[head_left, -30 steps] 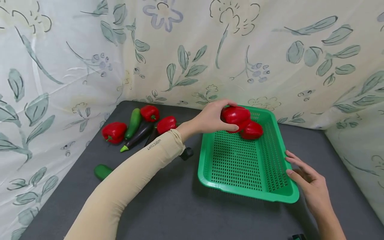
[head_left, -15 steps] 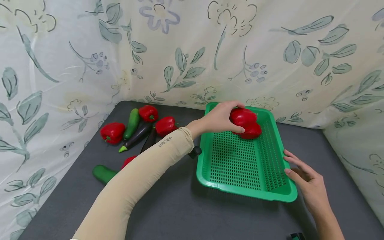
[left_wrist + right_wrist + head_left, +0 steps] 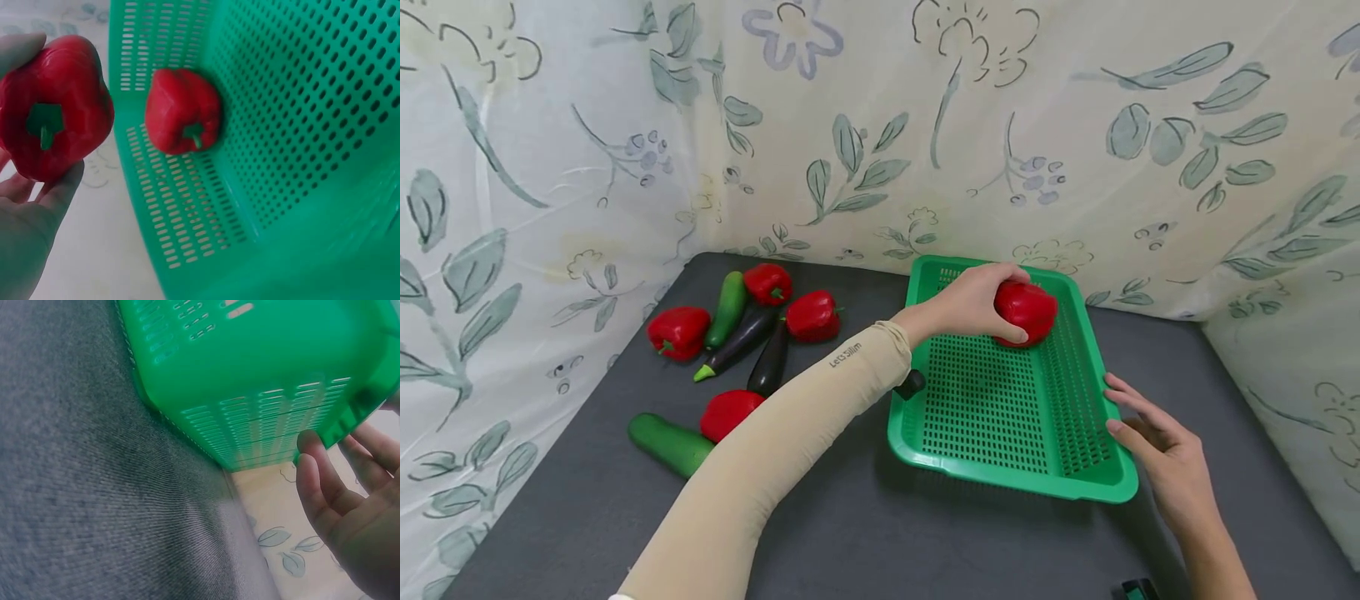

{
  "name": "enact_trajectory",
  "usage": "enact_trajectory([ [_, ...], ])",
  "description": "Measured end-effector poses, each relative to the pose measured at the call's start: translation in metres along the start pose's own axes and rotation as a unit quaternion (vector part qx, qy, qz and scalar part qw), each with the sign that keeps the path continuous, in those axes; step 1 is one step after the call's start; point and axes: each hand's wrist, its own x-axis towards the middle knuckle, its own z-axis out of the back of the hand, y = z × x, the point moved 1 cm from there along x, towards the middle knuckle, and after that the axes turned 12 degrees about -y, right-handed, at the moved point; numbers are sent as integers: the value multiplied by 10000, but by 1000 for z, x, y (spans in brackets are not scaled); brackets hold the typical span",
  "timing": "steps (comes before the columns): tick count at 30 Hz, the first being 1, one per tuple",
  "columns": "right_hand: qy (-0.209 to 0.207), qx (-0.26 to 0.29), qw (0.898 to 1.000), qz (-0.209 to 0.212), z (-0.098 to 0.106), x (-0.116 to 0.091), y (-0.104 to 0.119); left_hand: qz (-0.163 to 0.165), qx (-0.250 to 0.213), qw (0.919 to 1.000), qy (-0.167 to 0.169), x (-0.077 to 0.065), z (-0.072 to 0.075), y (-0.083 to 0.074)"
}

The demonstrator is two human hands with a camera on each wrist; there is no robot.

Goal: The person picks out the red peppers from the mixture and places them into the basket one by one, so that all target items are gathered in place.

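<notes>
My left hand (image 3: pixel 973 302) grips a red bell pepper (image 3: pixel 1027 310) over the back part of a green plastic basket (image 3: pixel 1015 483). In the left wrist view this held pepper (image 3: pixel 59 109) shows its green stem, with the fingers and thumb around its sides. A second red bell pepper (image 3: pixel 181 112) lies inside the basket; in the head view the held one covers it. At the basket's right side my right hand (image 3: pixel 1168 462) holds the rim. The right wrist view has its curled fingers (image 3: pixel 322 469) at the rim from outside.
On the dark table at left lie several red bell peppers (image 3: pixel 679 332), two eggplants (image 3: pixel 747 335) and two green cucumber-like vegetables (image 3: pixel 670 443). A small black object (image 3: pixel 1135 590) sits at the front edge. Flower-patterned cloth (image 3: pixel 865 100) hangs behind and at the sides.
My left hand has moved right and slightly lower with its pepper, which now hides the one in the basket. The right hand keeps its place on the rim.
</notes>
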Motion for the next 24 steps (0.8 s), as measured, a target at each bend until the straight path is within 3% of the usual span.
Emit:
enact_trajectory([
  [13, 4, -170, 9999, 17, -4, 0, 1, -77, 145, 9998, 94, 1, -7, 20],
  [24, -54, -243, 9997, 39, -4, -1, 1, -21, 176, 9996, 210, 10, -5, 15],
])
